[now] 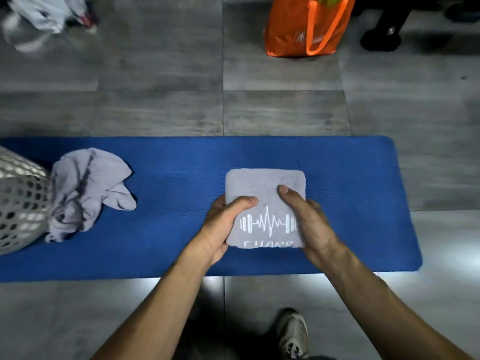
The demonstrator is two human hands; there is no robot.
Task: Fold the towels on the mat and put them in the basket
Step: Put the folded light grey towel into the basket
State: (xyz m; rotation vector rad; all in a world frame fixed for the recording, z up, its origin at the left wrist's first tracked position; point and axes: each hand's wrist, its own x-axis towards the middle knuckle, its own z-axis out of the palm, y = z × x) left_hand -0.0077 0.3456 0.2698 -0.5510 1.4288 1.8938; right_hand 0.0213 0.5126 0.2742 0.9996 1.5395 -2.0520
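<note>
Your shoe [293,333] stands on the grey tiled floor [155,100] nearest you, just short of the near edge of the blue mat [181,165]. Both your hands hold the folded towel [265,183] toward the mat's right end: your left hand [223,227] grips its left side with the thumb on top, and your right hand [309,224] grips its right side the same way. White barbell stitching faces up. At the mat's left end a crumpled towel [85,193] lies against the white mesh basket [18,201]. Beyond the mat's far edge, an orange bag [293,29] stands on the floor, with blurred cloth [44,14] at the far left.
</note>
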